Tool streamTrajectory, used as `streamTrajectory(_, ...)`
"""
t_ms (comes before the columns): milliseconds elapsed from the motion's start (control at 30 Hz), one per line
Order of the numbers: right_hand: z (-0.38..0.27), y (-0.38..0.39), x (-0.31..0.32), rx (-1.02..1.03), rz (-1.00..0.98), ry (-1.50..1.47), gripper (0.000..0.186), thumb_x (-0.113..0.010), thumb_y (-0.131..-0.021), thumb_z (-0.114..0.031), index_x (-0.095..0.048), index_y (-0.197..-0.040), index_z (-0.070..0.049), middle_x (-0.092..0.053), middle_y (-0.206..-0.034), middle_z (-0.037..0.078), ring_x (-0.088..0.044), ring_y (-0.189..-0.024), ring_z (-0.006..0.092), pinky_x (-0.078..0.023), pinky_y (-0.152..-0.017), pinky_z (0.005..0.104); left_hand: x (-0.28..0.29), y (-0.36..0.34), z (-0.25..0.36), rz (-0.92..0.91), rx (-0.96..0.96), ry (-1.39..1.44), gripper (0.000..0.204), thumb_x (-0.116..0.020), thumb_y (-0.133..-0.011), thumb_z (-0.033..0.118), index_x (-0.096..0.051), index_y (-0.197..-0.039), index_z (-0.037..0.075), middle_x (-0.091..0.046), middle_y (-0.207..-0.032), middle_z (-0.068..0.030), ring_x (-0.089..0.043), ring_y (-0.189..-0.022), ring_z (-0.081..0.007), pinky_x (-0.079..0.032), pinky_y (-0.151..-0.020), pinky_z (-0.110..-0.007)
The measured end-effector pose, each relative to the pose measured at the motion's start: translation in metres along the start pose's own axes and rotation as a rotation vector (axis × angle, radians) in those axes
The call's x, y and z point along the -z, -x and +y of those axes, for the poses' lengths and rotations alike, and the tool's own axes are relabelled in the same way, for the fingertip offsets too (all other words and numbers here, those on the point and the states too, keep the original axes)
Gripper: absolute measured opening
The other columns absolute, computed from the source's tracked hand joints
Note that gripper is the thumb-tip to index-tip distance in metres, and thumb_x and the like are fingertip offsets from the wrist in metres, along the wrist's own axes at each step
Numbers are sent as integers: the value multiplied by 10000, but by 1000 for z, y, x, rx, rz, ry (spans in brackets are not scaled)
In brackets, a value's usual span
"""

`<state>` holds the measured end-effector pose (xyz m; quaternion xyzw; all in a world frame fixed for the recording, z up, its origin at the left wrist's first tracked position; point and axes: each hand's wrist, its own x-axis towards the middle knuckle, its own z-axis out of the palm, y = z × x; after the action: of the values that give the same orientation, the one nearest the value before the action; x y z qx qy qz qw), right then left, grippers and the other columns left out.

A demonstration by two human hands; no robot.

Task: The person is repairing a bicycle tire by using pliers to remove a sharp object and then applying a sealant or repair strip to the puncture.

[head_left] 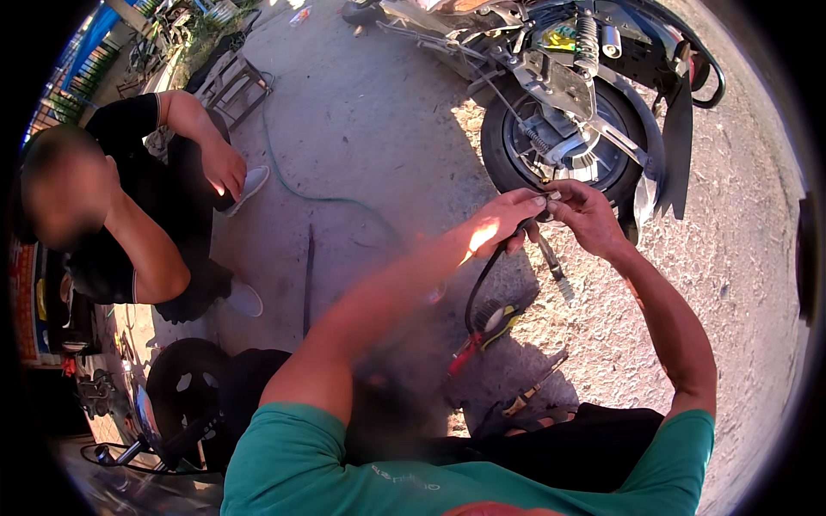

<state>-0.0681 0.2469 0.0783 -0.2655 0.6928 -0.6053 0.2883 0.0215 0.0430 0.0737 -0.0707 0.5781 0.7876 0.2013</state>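
Observation:
Both my hands are together just in front of the scooter's wheel [496,148], fingertips nearly touching. My left hand [509,211] is closed on a black hose or cable [476,294], which curves down to the ground. In my right hand [590,220], thumb and fingers pinch a small piece at the end of it, too small and covered to name. Just below my fingers is a slim tool with a metal shaft [551,258]; I cannot tell whether it is held or lies on the ground.
Pliers with red and yellow handles [469,354] and a wooden-handled tool [520,401] lie near my feet. A scooter [551,86] stands ahead. A person in black [185,206] crouches at left, near a green hose [323,199], a dark strip [309,279] and a stool [232,86].

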Motion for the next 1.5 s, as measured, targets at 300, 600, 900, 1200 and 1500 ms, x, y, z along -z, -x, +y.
streamTrajectory(300, 2, -6, -3, -55, 33, 370, 509, -728, -951, -307, -647, -1363, -17, -747, -1111, 159, -729, -1044, 264, -559, -911, 386, 14, -4, -25, 241, -258, -650, 413, -602, -1034, 350, -633, -1254, 3, -693, -950, -121, -641, -675, -187, -503, -591, -357)
streamTrajectory(600, 22, -8, 1, 311, 197, 1281, 538, -733, -886, -348, -640, -1342, -79, -653, -1138, 115, -618, -1104, 304, -435, -969, 445, 40, -14, -36, 434, -308, -1038, 303, -581, -1022, 328, -625, -997, 30, -684, -860, -253, -657, -842, -500, -497, -733, -563)
streamTrajectory(900, 34, -20, -6, 337, 297, 1311, 530, -730, -876, -403, -665, -1325, -129, -564, -1042, 70, -563, -1045, 269, -435, -940, 433, 30, -31, -10, 442, -306, -1117, 305, -628, -973, 322, -672, -990, 20, -685, -911, -288, -657, -913, -511, -527, -768, -551)
streamTrajectory(1200, 34, -23, -3, 309, 280, 1262, 489, -717, -891, -406, -686, -1304, -147, -573, -1026, 70, -557, -1056, 260, -427, -930, 430, 43, -43, 4, 348, -245, -1152, 295, -628, -961, 322, -707, -1055, 53, -702, -928, -256, -675, -920, -480, -540, -797, -528)
streamTrajectory(1500, 35, -26, -2, 311, 290, 1234, 407, -708, -904, -311, -708, -1258, -111, -593, -1024, 52, -562, -1039, 256, -435, -917, 423, 27, -43, 5, 427, -169, -1172, 308, -633, -963, 346, -718, -1056, 65, -702, -914, -259, -673, -925, -486, -543, -803, -537)
